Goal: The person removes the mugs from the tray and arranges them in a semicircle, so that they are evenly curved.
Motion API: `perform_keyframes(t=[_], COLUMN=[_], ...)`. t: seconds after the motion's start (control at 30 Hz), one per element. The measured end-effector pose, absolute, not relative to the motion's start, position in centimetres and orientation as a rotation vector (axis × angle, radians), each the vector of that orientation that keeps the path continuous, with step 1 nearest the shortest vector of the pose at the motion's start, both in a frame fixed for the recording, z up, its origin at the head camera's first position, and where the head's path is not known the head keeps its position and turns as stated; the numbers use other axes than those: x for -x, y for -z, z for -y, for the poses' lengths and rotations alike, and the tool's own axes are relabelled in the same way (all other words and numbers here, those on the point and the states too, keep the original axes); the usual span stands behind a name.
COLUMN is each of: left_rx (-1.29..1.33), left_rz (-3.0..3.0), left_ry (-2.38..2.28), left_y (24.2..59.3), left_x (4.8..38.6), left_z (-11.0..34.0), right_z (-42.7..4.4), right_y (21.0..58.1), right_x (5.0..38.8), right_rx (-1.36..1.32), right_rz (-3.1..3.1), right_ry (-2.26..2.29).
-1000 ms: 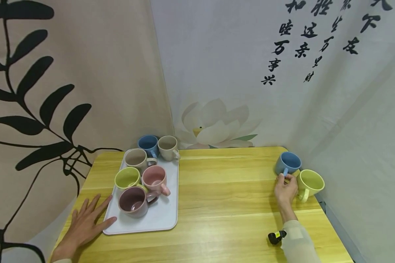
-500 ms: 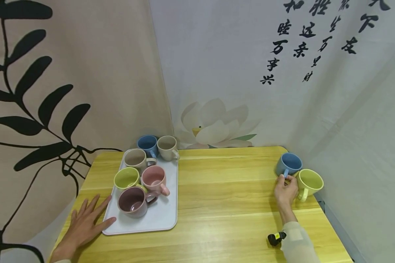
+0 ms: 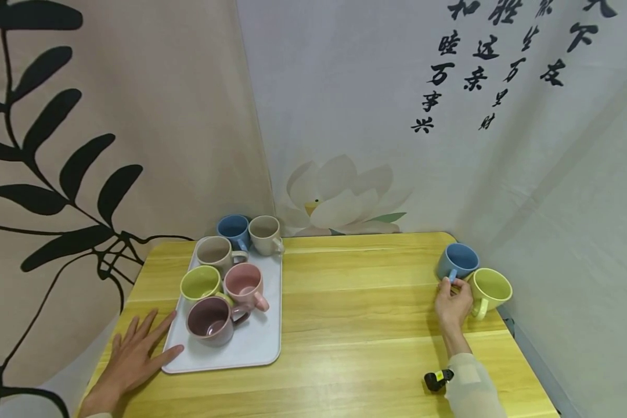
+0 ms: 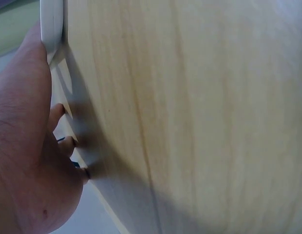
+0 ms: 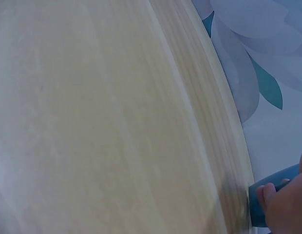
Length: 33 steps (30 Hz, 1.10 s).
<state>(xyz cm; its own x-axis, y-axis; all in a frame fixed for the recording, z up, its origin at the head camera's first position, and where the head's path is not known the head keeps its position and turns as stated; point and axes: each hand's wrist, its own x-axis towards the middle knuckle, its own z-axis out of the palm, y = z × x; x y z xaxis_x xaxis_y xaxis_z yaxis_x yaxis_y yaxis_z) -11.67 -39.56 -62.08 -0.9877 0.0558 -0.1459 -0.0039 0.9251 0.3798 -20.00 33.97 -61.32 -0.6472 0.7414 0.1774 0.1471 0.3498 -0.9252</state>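
My right hand [image 3: 454, 303] pinches the handle of a blue mug [image 3: 458, 259] at the table's right side; in the right wrist view only part of this blue mug [image 5: 258, 209] shows behind the fingers. Close beside that hand stands a yellow-green mug [image 3: 492, 289], handle toward me. With fingers spread, my left hand [image 3: 136, 357] rests at the left edge of a white tray [image 3: 261, 348], thumb and index at its rim. Toward the tray's near end sits a purple mug [image 3: 210, 321], with a yellow-green mug [image 3: 201, 283] and a pink mug [image 3: 244, 283] behind it.
Farther back on the tray is a grey-beige mug [image 3: 215, 252]. Another blue mug [image 3: 233, 229] and another beige mug [image 3: 265, 232] stand at its far end. Bare wooden table [image 3: 355, 313] lies between tray and right hand. A printed curtain [image 3: 345, 116] hangs behind.
The head view shifts very slightly. Both hands keep their places, and the mugs stay where they were.
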Motion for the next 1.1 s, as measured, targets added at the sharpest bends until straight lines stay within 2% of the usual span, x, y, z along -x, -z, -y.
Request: perform_keyframes(t=[0.6,1.1], left_rx=[-0.031,-0.035], left_rz=[-2.934,-2.927], left_ry=[-0.563,-0.577], left_y=[62.2,62.2], left_x=[11.9,11.9], left_z=[39.6,39.7], right_z=[-34.2,-32.0], right_y=[61.6,61.6], right_x=[19.5,18.3], right_rx=[0.754,0.642], right_rz=[2.093,2.067], right_ry=[-1.313,-1.357])
